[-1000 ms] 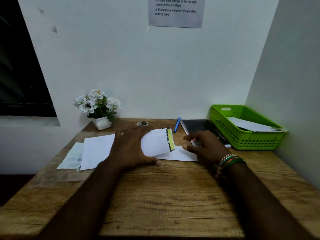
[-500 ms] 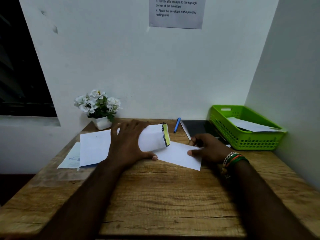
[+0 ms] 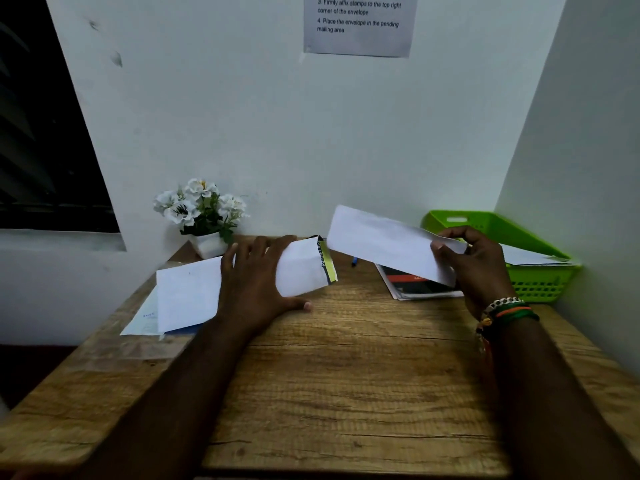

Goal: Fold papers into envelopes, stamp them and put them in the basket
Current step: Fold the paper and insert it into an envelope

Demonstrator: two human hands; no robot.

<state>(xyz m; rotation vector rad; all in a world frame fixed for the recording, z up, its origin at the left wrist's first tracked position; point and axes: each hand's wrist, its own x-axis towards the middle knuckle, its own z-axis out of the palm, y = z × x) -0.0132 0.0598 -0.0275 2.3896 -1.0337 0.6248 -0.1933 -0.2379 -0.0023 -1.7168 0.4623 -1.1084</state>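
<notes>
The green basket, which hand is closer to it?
Right. The right hand holds a folded paper in the air just beside the green basket. The left hand rests on papers near the table's middle, farther away.

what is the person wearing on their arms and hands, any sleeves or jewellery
Both forearms are bare, with no sleeves in view. The right hand has a stack of bracelets at the wrist: a pale beaded or chain-like one, then orange and green bands. The left hand and its wrist show no rings, watch or bands.
</notes>
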